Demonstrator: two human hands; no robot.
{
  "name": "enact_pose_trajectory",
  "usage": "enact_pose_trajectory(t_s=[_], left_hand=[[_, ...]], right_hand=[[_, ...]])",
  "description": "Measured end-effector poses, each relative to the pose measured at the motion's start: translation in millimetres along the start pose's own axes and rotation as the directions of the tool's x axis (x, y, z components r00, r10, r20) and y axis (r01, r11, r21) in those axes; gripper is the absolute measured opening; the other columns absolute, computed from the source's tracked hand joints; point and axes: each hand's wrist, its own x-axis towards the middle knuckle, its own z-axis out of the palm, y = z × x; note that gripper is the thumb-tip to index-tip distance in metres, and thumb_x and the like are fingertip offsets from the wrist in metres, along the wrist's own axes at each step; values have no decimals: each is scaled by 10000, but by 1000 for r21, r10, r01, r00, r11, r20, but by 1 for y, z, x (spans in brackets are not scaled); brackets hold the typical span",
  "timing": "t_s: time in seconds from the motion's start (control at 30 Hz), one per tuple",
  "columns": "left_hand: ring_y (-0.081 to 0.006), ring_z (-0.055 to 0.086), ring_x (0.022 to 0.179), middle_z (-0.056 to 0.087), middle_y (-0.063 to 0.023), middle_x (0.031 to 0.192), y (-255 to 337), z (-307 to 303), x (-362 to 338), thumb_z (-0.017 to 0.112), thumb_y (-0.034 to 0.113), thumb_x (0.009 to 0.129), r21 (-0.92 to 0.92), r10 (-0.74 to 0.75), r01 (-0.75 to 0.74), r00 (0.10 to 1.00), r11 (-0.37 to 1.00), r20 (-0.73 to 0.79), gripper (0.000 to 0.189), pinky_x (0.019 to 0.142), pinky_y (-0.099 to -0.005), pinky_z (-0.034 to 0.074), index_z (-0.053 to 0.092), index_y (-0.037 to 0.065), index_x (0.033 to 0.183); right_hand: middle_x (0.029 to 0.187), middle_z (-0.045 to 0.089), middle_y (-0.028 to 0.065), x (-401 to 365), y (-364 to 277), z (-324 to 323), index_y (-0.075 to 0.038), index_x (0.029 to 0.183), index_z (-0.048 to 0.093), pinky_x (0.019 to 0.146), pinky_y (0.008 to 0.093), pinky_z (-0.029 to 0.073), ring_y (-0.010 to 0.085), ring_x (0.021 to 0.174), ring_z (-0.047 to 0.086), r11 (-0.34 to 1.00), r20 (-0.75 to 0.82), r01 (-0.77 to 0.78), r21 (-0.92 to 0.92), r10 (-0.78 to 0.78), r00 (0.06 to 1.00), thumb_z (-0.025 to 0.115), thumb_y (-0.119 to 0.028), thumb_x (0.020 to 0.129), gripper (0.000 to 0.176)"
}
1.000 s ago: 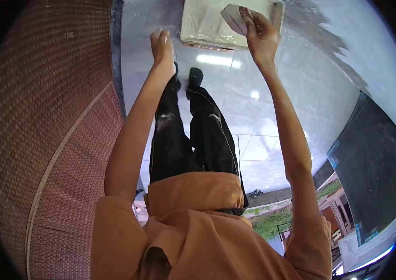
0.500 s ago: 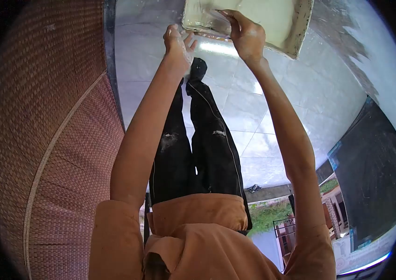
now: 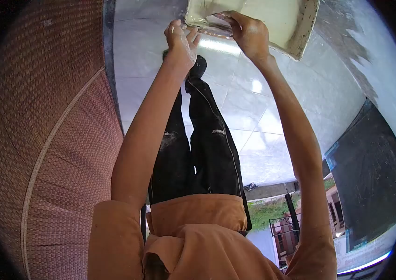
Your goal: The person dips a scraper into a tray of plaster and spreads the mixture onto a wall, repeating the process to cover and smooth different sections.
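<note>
Near the top centre, my left hand (image 3: 182, 41) is raised with its fingers apart and white residue on the palm, holding nothing that I can see. My right hand (image 3: 249, 35) is over the near left edge of a cream tray (image 3: 295, 46) that holds a pale liquid. Its fingers pinch a thin, flat tool (image 3: 217, 19), light in colour, which points left toward the tray's corner. The tool's exact shape is hard to make out.
Glossy grey floor tiles (image 3: 247, 109) lie under the tray and around my black trousers (image 3: 214, 135). A woven brown wall panel (image 3: 62, 154) stands at the left. At the right are a dark panel (image 3: 371, 172) and a patchily painted white surface (image 3: 385, 51).
The tray appears slightly further right in view. My right hand and the flat tool have shifted a little, and more of the tool shows. My left hand has moved slightly up and right.
</note>
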Motion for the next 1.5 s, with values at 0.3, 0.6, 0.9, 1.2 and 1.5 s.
enact_pose_trajectory(t_s=[0.3, 0.6, 0.9, 1.2, 1.5], left_hand=[[-415, 449, 1212, 254, -133, 1448, -6, -1, 10, 560, 314, 888, -34, -6, 6, 1000, 999, 8, 690, 887, -501, 460, 177, 92, 1417], [-442, 430, 1211, 236, -118, 1448, 16, -11, -23, 604, 292, 851, 122, 26, -21, 999, 992, -39, 601, 866, -530, 467, 278, 182, 1344], [-346, 378, 1311, 321, -123, 1451, 112, 52, -128, 539, 377, 901, 402, 344, -460, 880, 792, 329, 620, 1062, -477, 298, 305, 136, 1422], [-303, 443, 1254, 476, -186, 1330, 212, 165, -285, 476, 186, 962, 95, 713, -995, 60, -9, 699, 416, 1045, -387, 334, 423, -21, 1319], [-392, 433, 1253, 475, -217, 1321, 299, 225, -427, 486, 154, 942, -107, 561, -788, -519, -606, 645, 411, 1046, -447, 337, 428, -30, 1305]], right_hand=[[899, 700, 98, 15, 33, 6, -172, 1052, 692, 659, 392, 543, 310, 735, 671, 997, 136, -37, 75, 27, 990, 617, -149, 838, 228], [1066, 664, 63, 51, 91, 5, 40, 1164, 603, 728, 281, 526, 109, 860, 603, 831, 473, -327, 450, 88, 877, 615, -242, 934, 364], [898, 618, 1, 37, -28, -147, -28, 1266, 525, 623, 218, 512, 67, 720, 583, 32, 319, -363, 931, 411, 854, 533, -99, 964, 310], [1129, 605, 103, 64, -171, -327, 4, 1319, 401, 890, 290, 554, 146, 986, 632, -161, -174, 235, 958, 324, 930, 522, -39, 949, 392], [1062, 620, 112, 99, -247, -443, 25, 1335, 361, 820, 302, 586, 170, 902, 659, -130, -418, 456, 881, 240, 876, 578, -71, 930, 470]])
